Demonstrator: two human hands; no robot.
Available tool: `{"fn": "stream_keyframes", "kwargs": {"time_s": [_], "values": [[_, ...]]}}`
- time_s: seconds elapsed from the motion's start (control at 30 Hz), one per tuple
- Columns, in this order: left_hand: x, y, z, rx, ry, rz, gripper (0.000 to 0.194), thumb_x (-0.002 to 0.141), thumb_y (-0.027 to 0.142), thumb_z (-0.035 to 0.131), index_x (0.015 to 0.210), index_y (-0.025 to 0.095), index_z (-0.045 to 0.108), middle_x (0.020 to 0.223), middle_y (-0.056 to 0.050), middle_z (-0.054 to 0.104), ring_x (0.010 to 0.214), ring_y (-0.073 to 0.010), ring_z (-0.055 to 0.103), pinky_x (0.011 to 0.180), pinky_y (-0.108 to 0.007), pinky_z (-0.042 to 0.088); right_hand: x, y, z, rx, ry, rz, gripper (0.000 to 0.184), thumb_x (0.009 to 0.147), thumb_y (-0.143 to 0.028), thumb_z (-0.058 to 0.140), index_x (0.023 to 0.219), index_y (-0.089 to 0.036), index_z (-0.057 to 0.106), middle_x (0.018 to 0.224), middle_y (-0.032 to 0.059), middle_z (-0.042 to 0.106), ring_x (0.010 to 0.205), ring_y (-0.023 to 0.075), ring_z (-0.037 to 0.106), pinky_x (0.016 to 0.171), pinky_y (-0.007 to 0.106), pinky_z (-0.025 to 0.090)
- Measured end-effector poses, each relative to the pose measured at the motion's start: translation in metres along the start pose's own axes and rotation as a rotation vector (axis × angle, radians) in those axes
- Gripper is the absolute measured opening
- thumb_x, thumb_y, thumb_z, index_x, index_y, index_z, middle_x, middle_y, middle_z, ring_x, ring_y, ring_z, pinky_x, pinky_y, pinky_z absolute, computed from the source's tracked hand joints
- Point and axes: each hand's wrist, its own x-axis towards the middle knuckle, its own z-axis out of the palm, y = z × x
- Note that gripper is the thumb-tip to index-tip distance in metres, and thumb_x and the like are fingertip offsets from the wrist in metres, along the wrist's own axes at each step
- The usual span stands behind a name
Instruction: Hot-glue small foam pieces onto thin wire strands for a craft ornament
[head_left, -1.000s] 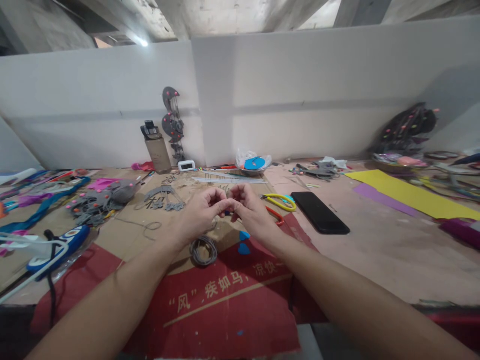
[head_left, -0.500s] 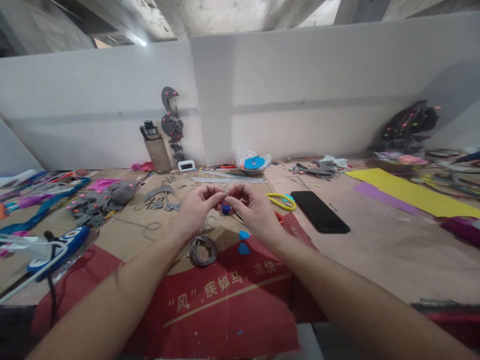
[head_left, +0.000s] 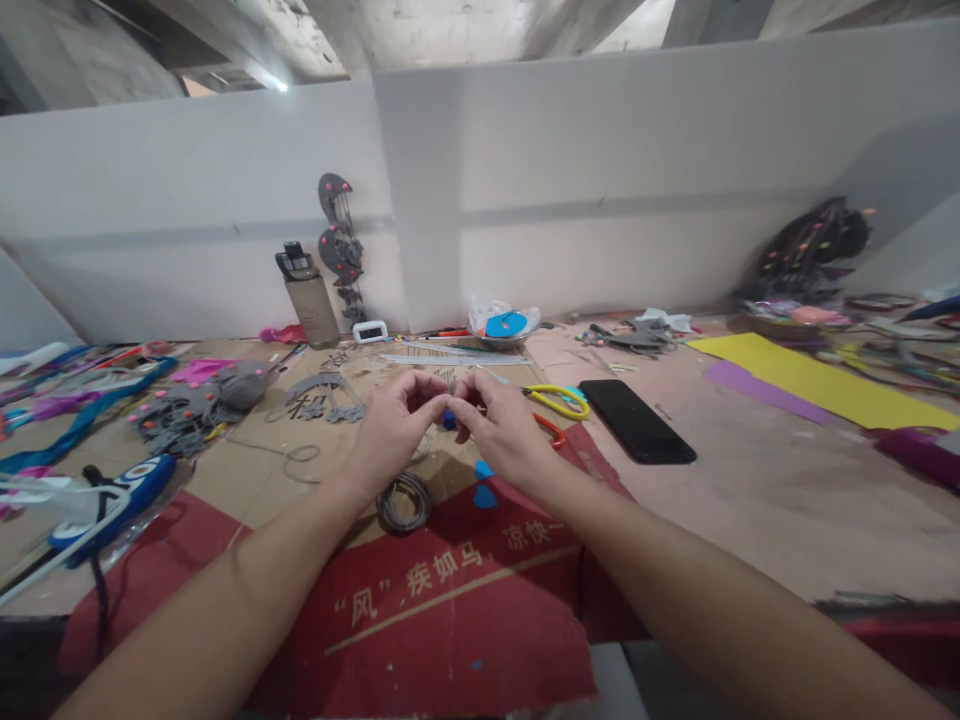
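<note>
My left hand [head_left: 400, 420] and my right hand [head_left: 491, 415] meet above the cardboard, thumbs and fingertips pinched together. What they pinch is too small and too hidden to make out. A small dark blue piece [head_left: 449, 419] shows right at the fingertips; whether it is held or lies behind them I cannot tell. Below my left hand is a coil of grey cord [head_left: 405, 502]. Two light blue cut pieces [head_left: 484, 496] rest under my right hand. Just right of that hand lies a tool with a yellow handle [head_left: 561, 402] and an orange-red handle [head_left: 552, 430], its working end hidden.
Red and brown cardboard [head_left: 450, 640] covers the table's front. A black phone [head_left: 636, 422] lies to the right, beyond it a yellow sheet [head_left: 817, 385]. Grey felt pieces [head_left: 202, 405] and a power strip [head_left: 120, 505] are left. A bottle [head_left: 311, 305] stands near the wall.
Both hands stay together, with the fingertips slightly shifted and closer. More of the yellow and orange-red handles shows beside my right hand. The whole view has drifted slightly.
</note>
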Motion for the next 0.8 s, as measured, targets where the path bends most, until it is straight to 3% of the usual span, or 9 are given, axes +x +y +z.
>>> {"fn": "stream_keyframes", "kwargs": {"time_s": [0.1,0.2,0.33,0.43,0.5,0.57,0.63,0.7,0.8], "values": [[0.002,-0.004,0.004,-0.248,-0.034,-0.082,0.02,0.07,0.029,0.072,0.081,0.014,0.063,0.073,-0.001,0.062,0.062,-0.0095,0.054,0.059,-0.022,0.044,0.001,-0.002,0.001,0.258,-0.058,0.069,0.017,0.085,-0.03,0.049,0.073,-0.02,0.042,0.067,-0.0042,0.05,0.053,0.0093,0.05,0.051,0.024,0.041],[0.006,-0.007,0.0,-0.488,-0.05,-0.183,0.021,0.075,0.032,0.067,0.08,0.012,0.065,0.066,-0.001,0.059,0.056,-0.0078,0.052,0.054,-0.02,0.043,-0.002,-0.005,0.001,0.45,-0.172,0.042,0.019,0.086,-0.033,0.05,0.074,-0.02,0.042,0.068,-0.0037,0.05,0.059,0.0095,0.05,0.059,0.025,0.044],[0.014,-0.006,-0.013,-0.638,0.112,-0.249,0.018,0.077,0.029,0.065,0.078,0.011,0.065,0.064,-0.001,0.058,0.052,-0.0051,0.05,0.051,-0.017,0.042,-0.018,-0.017,0.005,0.424,-0.608,-0.069,0.026,0.091,-0.039,0.045,0.077,-0.017,0.05,0.067,-0.0023,0.052,0.063,0.0092,0.049,0.064,0.024,0.041],[0.017,-0.006,-0.019,-0.67,0.118,-0.27,0.021,0.078,0.03,0.064,0.077,0.01,0.065,0.062,-0.001,0.057,0.05,-0.0043,0.049,0.05,-0.015,0.041,-0.032,-0.028,0.014,0.326,-0.958,-0.233,0.031,0.091,-0.034,0.046,0.069,-0.015,0.058,0.069,-0.0004,0.055,0.066,0.0087,0.051,0.066,0.022,0.041],[0.018,-0.006,-0.019,-0.653,0.113,-0.266,0.018,0.076,0.028,0.065,0.078,0.01,0.065,0.065,-0.002,0.058,0.051,-0.0039,0.049,0.05,-0.015,0.041,-0.037,-0.033,0.018,0.279,-0.974,-0.337,0.022,0.082,-0.028,0.061,0.065,-0.014,0.059,0.075,0.0007,0.056,0.071,0.0089,0.053,0.068,0.02,0.043],[0.019,-0.007,-0.019,-0.61,0.127,-0.256,0.014,0.072,0.02,0.067,0.082,0.01,0.065,0.07,-0.003,0.061,0.052,-0.0038,0.05,0.052,-0.016,0.042,-0.038,-0.038,0.02,0.21,-0.915,-0.389,0.005,0.078,-0.014,0.062,0.074,-0.014,0.064,0.091,0.0038,0.059,0.086,0.0107,0.056,0.08,0.021,0.044],[0.018,-0.007,-0.018,-0.588,0.134,-0.239,0.012,0.068,0.012,0.065,0.08,0.012,0.065,0.07,-0.002,0.062,0.051,-0.0035,0.049,0.051,-0.016,0.042,-0.036,-0.041,0.018,0.15,-0.879,-0.383,0.027,0.077,0.0,0.051,0.092,-0.017,0.065,0.103,0.0048,0.061,0.099,0.0115,0.056,0.089,0.023,0.043],[0.018,-0.007,-0.018,-0.605,0.119,-0.212,0.01,0.065,0.008,0.061,0.073,0.013,0.062,0.063,0.001,0.058,0.047,-0.0028,0.044,0.048,-0.017,0.038,-0.034,-0.043,0.015,0.119,-0.886,-0.344,0.039,0.077,0.003,0.044,0.101,-0.019,0.065,0.099,0.0029,0.064,0.096,0.011,0.059,0.086,0.023,0.045],[0.019,-0.006,-0.019,-0.599,0.079,-0.188,0.01,0.067,0.01,0.062,0.076,0.012,0.064,0.064,0.001,0.058,0.046,-0.0029,0.043,0.048,-0.017,0.038,-0.033,-0.042,0.014,0.13,-0.892,-0.291,0.025,0.085,-0.009,0.047,0.097,-0.02,0.066,0.089,0.0015,0.067,0.083,0.0114,0.061,0.079,0.023,0.048]]}}
